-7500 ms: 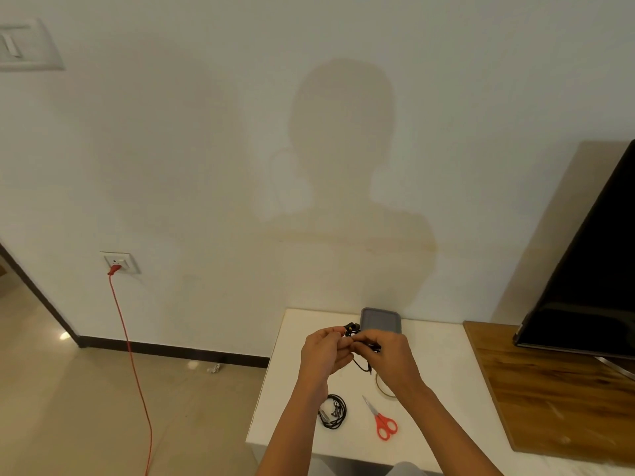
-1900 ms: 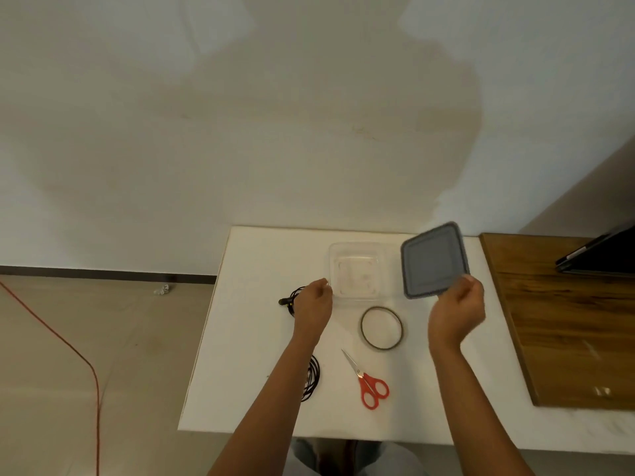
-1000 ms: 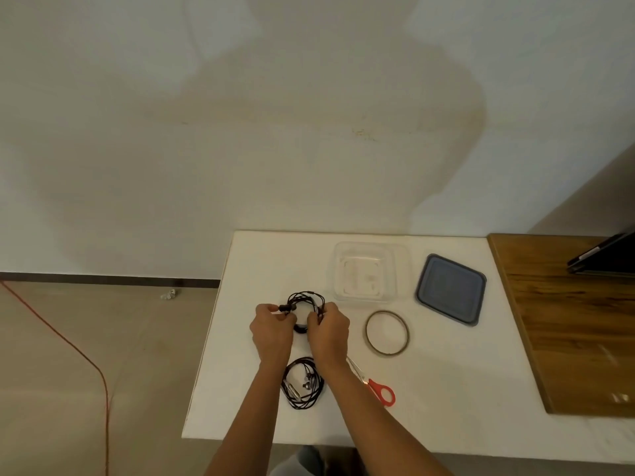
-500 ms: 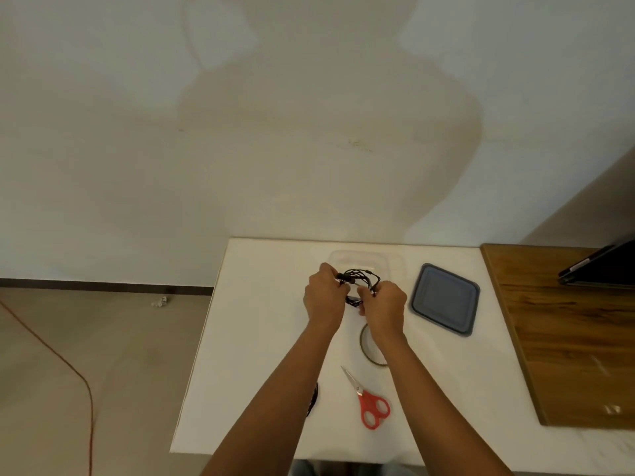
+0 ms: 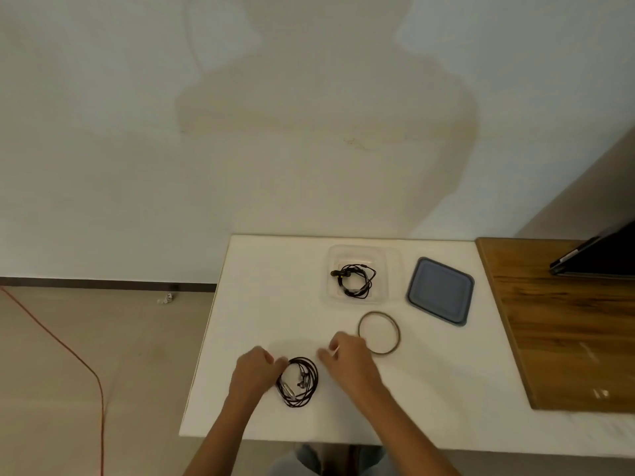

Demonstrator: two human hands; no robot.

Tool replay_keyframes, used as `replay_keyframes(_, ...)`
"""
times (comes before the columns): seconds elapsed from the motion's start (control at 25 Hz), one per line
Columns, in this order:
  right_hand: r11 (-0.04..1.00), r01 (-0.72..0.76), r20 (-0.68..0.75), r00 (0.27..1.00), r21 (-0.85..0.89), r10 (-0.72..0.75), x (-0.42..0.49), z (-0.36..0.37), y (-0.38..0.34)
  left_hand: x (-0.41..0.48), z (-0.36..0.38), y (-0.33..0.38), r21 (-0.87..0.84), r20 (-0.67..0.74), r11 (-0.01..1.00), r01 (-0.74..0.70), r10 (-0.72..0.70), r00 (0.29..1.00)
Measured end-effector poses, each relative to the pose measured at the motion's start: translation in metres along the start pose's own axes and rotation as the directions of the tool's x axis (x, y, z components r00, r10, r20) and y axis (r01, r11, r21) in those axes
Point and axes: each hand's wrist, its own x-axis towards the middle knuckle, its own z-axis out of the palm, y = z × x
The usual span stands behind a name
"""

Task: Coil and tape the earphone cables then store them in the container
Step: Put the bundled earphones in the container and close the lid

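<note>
A black earphone coil (image 5: 354,281) lies inside the clear container (image 5: 393,269) at the back of the white table (image 5: 271,293). A second dark earphone coil (image 5: 298,382) rests on the table near the front edge. My left hand (image 5: 252,371) is at that coil's left side, its fingertips closed on the cable's upper left edge. My right hand (image 5: 347,359) hovers just right of the coil, fingers apart, holding nothing. A ring of tape (image 5: 379,333) lies just beyond my right hand.
The grey lid (image 5: 439,291) lies right of the container. A wooden board (image 5: 567,331) and a dark screen (image 5: 604,257) fill the right side. A red cord (image 5: 68,352) runs over the floor at left. My right forearm hides the scissors.
Both hands have let go of the black earphone coil, which now lies in the container, and come back to the second coil at the table's front.
</note>
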Motion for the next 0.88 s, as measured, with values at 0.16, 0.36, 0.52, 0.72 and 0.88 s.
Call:
replay_keyframes(0.16, 0.986, -0.017, 0.133, 0.99, -0.165, 0.039, -0.011, 0.034, -0.004, -0.008, 0.006, -0.005, -0.248, 0.092, 0.967, 0.049, -0.026, 0.995)
replay_keyframes(0.36, 0.989, -0.101, 0.105, 0.99, 0.105, 0.09, 0.0, 0.026, -0.002, 0.001, -0.002, 0.031, -0.226, 0.087, 0.973, -0.049, 0.07, 0.994)
replay_keyframes(0.52, 0.915, -0.025, -0.106, 0.992, 0.402, 0.074, 0.016, -0.018, -0.006, 0.005, -0.023, 0.082, -0.4, 0.047, 0.908, -0.127, 0.158, 0.986)
replay_keyframes(0.72, 0.865, 0.153, -0.401, 0.914, 0.478, 0.06, 0.056, -0.087, -0.012, 0.025, -0.027, 0.162, -0.538, -0.091, 0.777, -0.328, 0.333, 0.938)
replay_keyframes(0.88, 0.947, 0.051, -0.36, 0.93, 0.318, 0.071, 0.096, -0.09, 0.009, 0.047, 0.002, 0.187, -0.414, -0.125, 0.834, -0.365, 0.345, 0.93)
